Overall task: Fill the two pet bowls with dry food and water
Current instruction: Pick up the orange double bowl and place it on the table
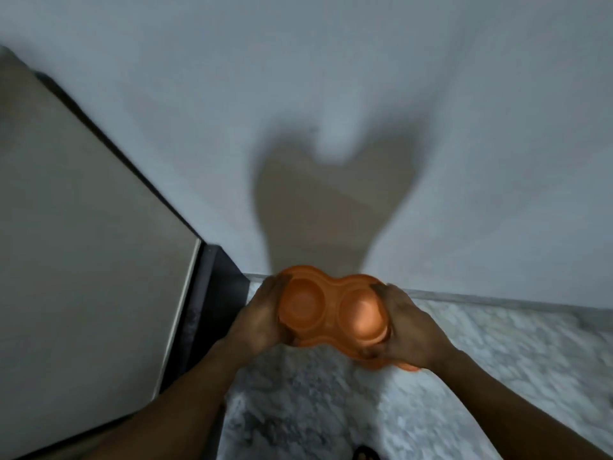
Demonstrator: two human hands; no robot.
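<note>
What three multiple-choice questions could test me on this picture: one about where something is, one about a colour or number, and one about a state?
1. Where is the feeding dish?
A. On the floor beside the wall
B. Held up between both hands
C. On top of the grey cabinet

2. How many bowls does the dish have?
A. One
B. Two
C. Four

3. What is in the bowls?
A. Nothing
B. Dry food
C. Water

Answers:
1. B: the left hand grips one end and the right hand the other, above the marbled floor.
2. B: two round hollows sit side by side in the orange dish.
3. A: both hollows show only bare orange plastic.
</note>
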